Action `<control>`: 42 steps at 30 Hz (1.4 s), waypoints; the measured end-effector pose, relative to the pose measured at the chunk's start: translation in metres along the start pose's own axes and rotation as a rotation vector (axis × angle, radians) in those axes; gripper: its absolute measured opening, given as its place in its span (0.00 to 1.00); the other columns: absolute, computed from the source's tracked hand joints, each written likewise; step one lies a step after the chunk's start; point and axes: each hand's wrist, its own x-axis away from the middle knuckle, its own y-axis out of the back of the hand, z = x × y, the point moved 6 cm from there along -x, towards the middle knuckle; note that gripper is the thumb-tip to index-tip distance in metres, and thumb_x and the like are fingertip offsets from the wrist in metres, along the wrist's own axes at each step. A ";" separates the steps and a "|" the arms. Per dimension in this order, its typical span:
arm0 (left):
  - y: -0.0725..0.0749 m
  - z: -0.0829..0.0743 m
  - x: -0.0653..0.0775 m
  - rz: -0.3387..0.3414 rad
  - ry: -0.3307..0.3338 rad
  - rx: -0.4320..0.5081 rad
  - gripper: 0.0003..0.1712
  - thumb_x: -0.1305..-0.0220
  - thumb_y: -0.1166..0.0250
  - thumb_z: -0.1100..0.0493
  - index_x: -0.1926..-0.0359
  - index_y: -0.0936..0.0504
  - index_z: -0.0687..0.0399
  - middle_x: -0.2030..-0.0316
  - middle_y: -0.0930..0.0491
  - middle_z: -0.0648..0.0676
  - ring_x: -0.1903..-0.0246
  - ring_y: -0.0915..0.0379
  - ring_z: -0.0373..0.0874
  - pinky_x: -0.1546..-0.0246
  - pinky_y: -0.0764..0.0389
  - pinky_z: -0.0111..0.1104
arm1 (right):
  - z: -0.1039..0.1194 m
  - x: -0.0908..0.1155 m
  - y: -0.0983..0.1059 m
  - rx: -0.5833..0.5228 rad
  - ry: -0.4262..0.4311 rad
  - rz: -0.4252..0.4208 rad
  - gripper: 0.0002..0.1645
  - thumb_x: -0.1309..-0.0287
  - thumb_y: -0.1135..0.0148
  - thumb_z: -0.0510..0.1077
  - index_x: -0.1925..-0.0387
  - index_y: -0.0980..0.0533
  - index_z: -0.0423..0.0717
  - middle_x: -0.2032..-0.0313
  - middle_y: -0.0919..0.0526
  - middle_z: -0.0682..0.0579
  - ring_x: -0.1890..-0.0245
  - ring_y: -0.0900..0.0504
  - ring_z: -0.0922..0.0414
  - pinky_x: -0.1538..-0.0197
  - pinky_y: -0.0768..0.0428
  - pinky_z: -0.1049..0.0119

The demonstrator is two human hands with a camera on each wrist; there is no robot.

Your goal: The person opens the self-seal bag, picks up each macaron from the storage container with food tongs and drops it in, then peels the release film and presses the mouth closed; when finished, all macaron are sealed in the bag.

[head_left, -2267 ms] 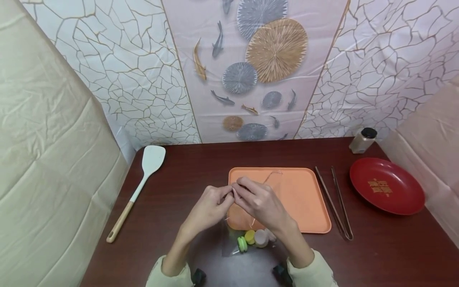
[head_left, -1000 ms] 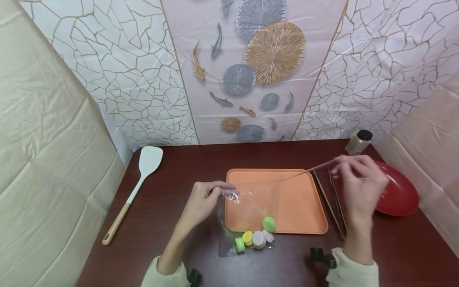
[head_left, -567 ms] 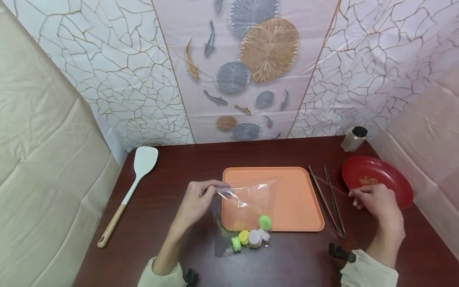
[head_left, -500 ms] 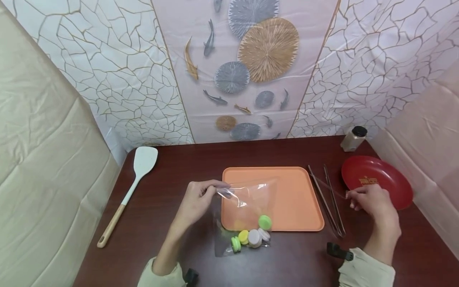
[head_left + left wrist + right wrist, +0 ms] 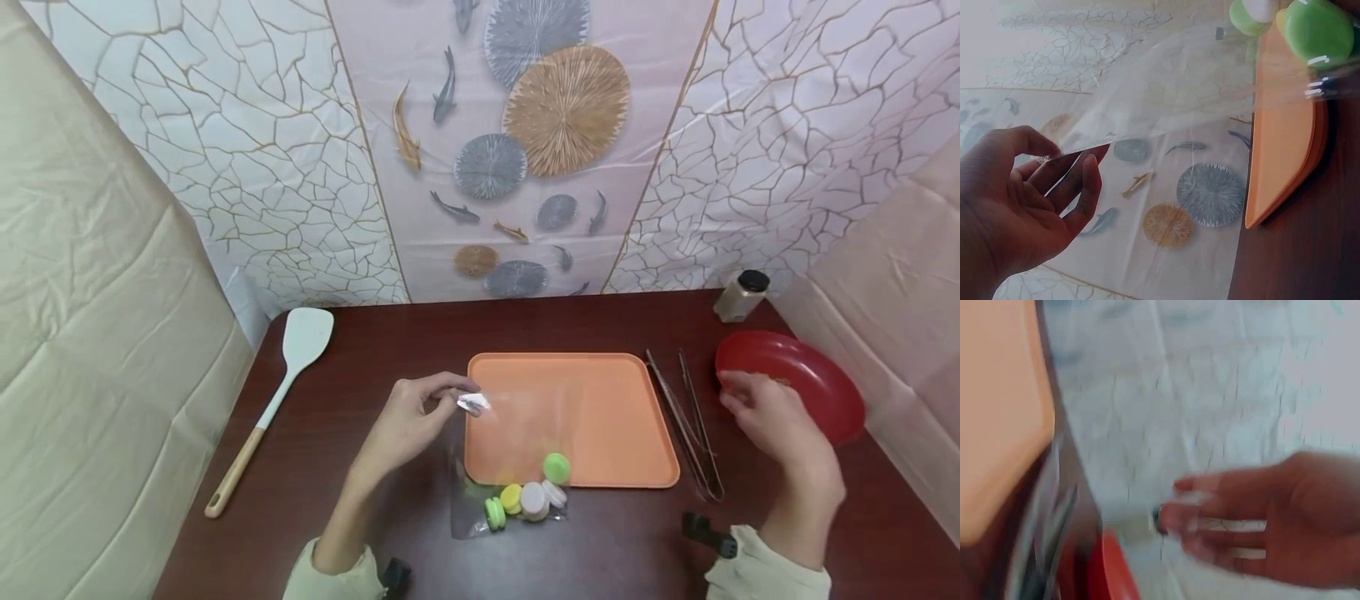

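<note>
My left hand (image 5: 408, 421) pinches the top edge of a clear plastic bag (image 5: 525, 421) between thumb and fingers. In the left wrist view the bag (image 5: 1166, 94) stretches away from the fingertips. Several macarons lie at its bottom: a green one (image 5: 557, 467), a yellow one (image 5: 511, 498), a greyish-lilac one (image 5: 534, 501) and others. My right hand (image 5: 772, 417) hovers by the red plate (image 5: 828, 387), beside the tongs (image 5: 708, 467). In the right wrist view its blurred fingers look loosely extended, with nothing visible between them. A thin strip seems to lie across the tongs.
An orange tray (image 5: 615, 417) lies behind and partly under the bag. At the left is a white spatula (image 5: 306, 337) with a wooden handle. A black-capped jar (image 5: 741, 297) stands at the back right. Patterned cloth (image 5: 300, 167) hangs behind the table.
The right hand moved from the bag out to the right, drawing a thin strip off its top, and has now let the strip go near the tongs. The left hand kept hold of the bag.
</note>
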 end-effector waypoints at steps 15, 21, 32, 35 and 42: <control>-0.003 0.007 -0.003 0.141 -0.050 0.065 0.09 0.20 0.32 0.60 0.47 0.11 0.58 0.55 0.06 0.54 0.55 0.07 0.43 0.45 0.12 0.35 | 0.106 -0.050 -0.087 -0.635 0.283 0.312 0.18 0.25 0.31 0.40 0.38 0.14 0.40 0.51 0.09 0.38 0.58 0.12 0.54 0.54 0.12 0.61; -0.005 0.006 -0.002 0.164 -0.075 0.049 0.10 0.19 0.34 0.60 0.46 0.11 0.61 0.56 0.05 0.53 0.56 0.07 0.40 0.44 0.15 0.29 | 0.114 -0.048 -0.089 -0.649 0.401 0.250 0.13 0.23 0.33 0.37 0.44 0.10 0.48 0.66 0.13 0.54 0.70 0.20 0.53 0.65 0.19 0.63; 0.001 0.013 -0.003 0.143 -0.105 0.072 0.10 0.19 0.35 0.64 0.45 0.11 0.61 0.59 0.05 0.54 0.60 0.06 0.45 0.48 0.12 0.32 | 0.111 -0.049 -0.082 -0.711 0.553 0.203 0.11 0.27 0.36 0.27 0.53 0.10 0.36 0.73 0.15 0.50 0.73 0.21 0.53 0.69 0.23 0.56; 0.002 0.016 -0.003 0.137 -0.111 0.071 0.11 0.19 0.35 0.65 0.44 0.11 0.63 0.59 0.05 0.56 0.59 0.06 0.48 0.51 0.14 0.29 | 0.111 -0.049 -0.082 -0.692 0.582 0.192 0.14 0.27 0.36 0.27 0.52 0.10 0.40 0.75 0.15 0.53 0.73 0.19 0.51 0.69 0.23 0.62; 0.001 0.020 -0.004 0.199 -0.136 0.211 0.15 0.19 0.38 0.69 0.38 0.15 0.67 0.54 0.07 0.63 0.58 0.06 0.54 0.47 0.09 0.40 | 0.110 -0.048 -0.083 -0.694 0.624 0.170 0.18 0.29 0.36 0.25 0.49 0.09 0.44 0.72 0.10 0.47 0.76 0.18 0.51 0.70 0.23 0.66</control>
